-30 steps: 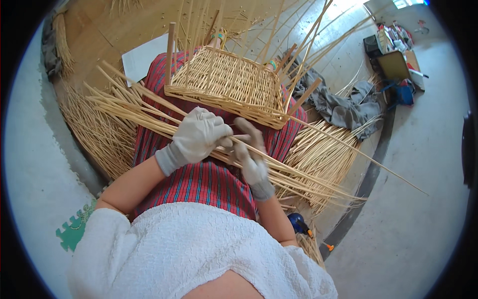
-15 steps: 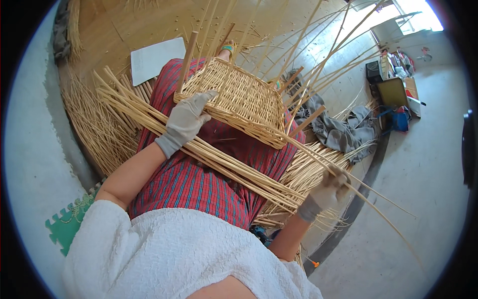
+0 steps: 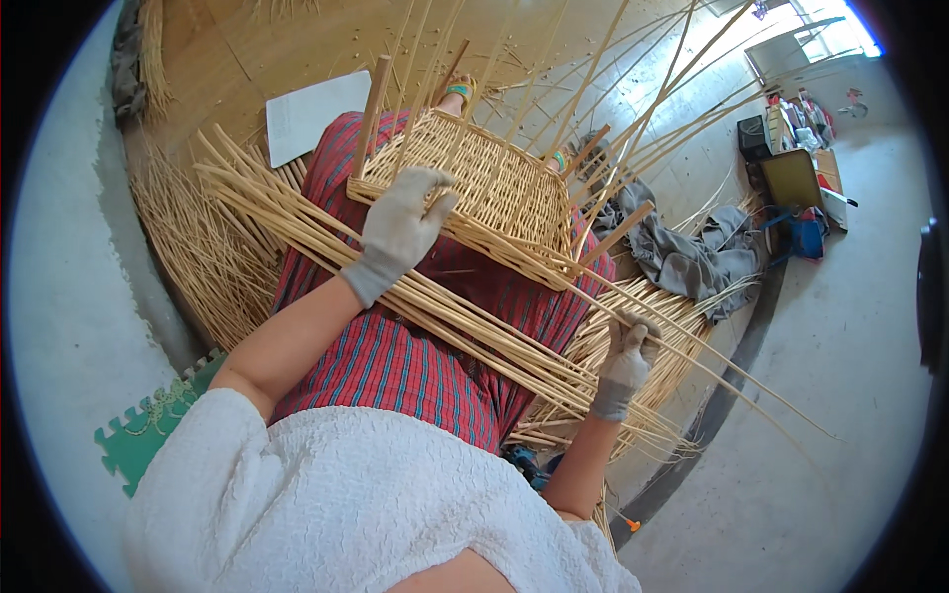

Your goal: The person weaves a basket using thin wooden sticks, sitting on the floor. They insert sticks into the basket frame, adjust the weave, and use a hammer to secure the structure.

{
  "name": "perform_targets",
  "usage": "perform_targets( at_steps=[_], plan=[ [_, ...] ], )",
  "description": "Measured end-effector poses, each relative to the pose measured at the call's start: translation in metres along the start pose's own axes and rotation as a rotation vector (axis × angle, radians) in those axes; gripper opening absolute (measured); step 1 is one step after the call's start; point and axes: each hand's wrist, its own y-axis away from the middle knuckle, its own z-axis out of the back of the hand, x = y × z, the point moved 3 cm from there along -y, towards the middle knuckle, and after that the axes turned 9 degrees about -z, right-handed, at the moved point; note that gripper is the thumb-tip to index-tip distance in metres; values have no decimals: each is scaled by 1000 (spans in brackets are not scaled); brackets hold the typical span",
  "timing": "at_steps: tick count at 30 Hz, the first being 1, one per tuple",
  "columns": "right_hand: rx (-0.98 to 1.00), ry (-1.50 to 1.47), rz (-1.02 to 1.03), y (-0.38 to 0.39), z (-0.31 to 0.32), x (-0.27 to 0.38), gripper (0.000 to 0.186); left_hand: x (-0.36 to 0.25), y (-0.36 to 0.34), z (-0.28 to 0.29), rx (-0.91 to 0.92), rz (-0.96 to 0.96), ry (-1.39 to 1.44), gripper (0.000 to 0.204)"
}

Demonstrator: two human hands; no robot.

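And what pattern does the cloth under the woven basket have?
The cloth is red with blue and dark stripes, in the head view.

The basket (image 3: pixel 499 183) is tan, the cloth (image 3: pixel 371 374) red with blue stripes.

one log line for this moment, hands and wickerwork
left hand: at near side of wickerwork | right hand: closed on long rod | rod bundle: across lap

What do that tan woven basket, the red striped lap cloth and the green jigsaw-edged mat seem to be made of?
Tan woven basket: plant rods, perhaps willow or rattan, smooth; slim round strands show. Red striped lap cloth: fabric, maybe cotton, matte, softly folded. Green jigsaw-edged mat: probably matte foam, judging by its teeth.
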Motion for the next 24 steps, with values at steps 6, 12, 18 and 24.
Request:
perform_targets(
  at_steps=[6, 12, 18, 24],
  plan=[
    [41, -29, -19, -5, 16, -11, 19, -23, -4, -9, -73, 76, 34, 32],
    [51, -53, -53, -5, 0, -11, 17, 4, 3, -68, 564, 592, 273, 46],
    [-56, 66, -1, -10, -1, -4, 18, 11, 4, -62, 681, 773, 784, 39],
    [132, 238, 471, -55, -105, 49, 18, 10, 14, -76, 460, 496, 425, 15]
  ],
)
